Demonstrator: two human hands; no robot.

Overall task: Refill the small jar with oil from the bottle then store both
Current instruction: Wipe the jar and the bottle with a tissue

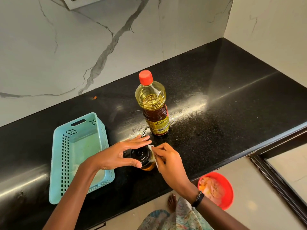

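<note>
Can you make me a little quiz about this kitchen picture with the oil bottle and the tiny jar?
1. True or false: the oil bottle has its red cap on.
2. What is the right hand pressing against the small jar? A) a spoon B) a white cloth or tissue C) a funnel
3. Fill in: the blue basket sits on the black counter to the ____ of the jar.

Key: 1 true. 2 B. 3 left. Extra clue: the left hand holds the jar's black lid from above.
</note>
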